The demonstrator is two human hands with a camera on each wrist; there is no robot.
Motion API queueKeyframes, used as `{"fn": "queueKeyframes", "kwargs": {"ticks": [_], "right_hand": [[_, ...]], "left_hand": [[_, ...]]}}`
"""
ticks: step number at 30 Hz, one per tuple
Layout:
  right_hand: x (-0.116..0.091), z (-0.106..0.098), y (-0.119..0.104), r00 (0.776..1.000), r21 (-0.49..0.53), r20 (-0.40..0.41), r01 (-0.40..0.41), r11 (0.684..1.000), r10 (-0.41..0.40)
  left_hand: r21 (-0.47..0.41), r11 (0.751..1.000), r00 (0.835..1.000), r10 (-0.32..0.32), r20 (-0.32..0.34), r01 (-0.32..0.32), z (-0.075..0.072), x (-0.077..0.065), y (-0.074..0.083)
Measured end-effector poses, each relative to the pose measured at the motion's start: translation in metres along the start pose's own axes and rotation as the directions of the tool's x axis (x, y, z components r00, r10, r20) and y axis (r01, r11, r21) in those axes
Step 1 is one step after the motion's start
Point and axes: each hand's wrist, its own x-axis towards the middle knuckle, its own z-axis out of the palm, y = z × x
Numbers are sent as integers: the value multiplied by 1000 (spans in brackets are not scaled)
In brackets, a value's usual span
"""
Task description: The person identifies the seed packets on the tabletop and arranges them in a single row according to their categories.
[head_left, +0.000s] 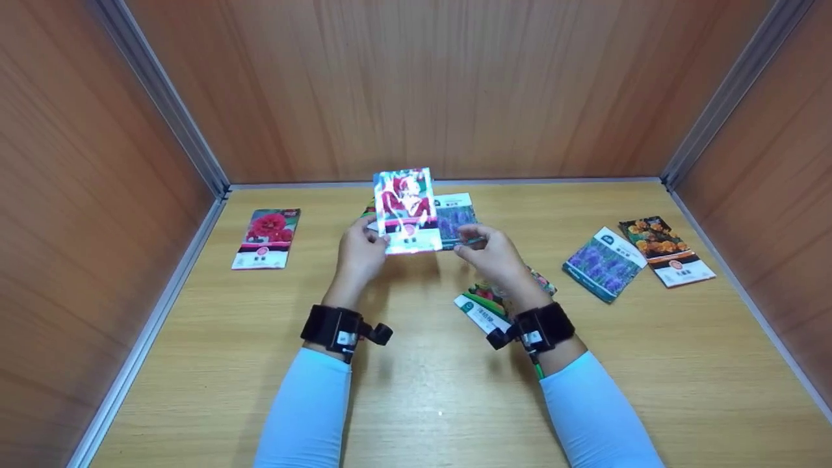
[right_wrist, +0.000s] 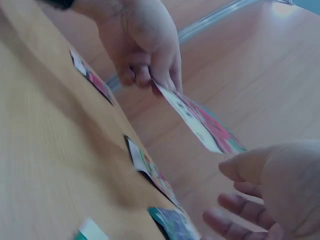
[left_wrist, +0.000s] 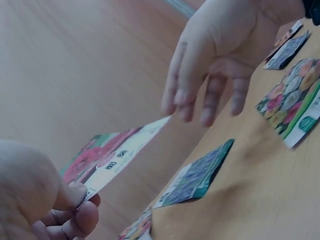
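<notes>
My left hand (head_left: pixel 361 255) pinches a seed packet (head_left: pixel 408 224) by its lower left corner, between thumb and fingers. The packet is raised above the table; it shows red flowers and a white lower band, with strong glare on its front. My right hand (head_left: pixel 495 255) hovers by the packet's right side, fingers loosely bent and apart, holding nothing. In the right wrist view its thumb (right_wrist: pixel 245 165) is close to the packet's free corner. Behind the held packet lies a lavender packet (head_left: pixel 457 218), and a partly hidden multicoloured packet (left_wrist: pixel 139 226) is beside it.
A red-flower packet (head_left: pixel 266 238) lies at the left. Toward the right are another lavender packet (head_left: pixel 604 264) and an orange-flower packet (head_left: pixel 664 250), touching or overlapping. Under my right forearm is a mixed-flower packet (head_left: pixel 484 305). Wooden panels (head_left: pixel 416 91) enclose the table.
</notes>
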Motion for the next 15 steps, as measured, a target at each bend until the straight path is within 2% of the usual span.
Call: {"fn": "queueKeyframes", "kwargs": {"ticks": [3,6,9,11,15], "right_hand": [[-2,-16,1,999,-175,19,-46,984,50],[-7,-34,3,988,-328,58,-120,937,146],[-14,-53,9,976,-443,92,-137,886,197],[-19,-63,13,971,-481,97,-145,864,217],[-25,-76,19,959,-484,109,-179,857,261]], "left_hand": [[25,999,999,-48,1,48,-15,4,-2],[95,991,995,-96,2,95,-33,7,-6],[187,976,993,-118,2,115,-53,8,-13],[257,960,994,-110,-13,110,-65,8,-18],[326,935,990,-132,-48,140,-85,6,-25]]}}
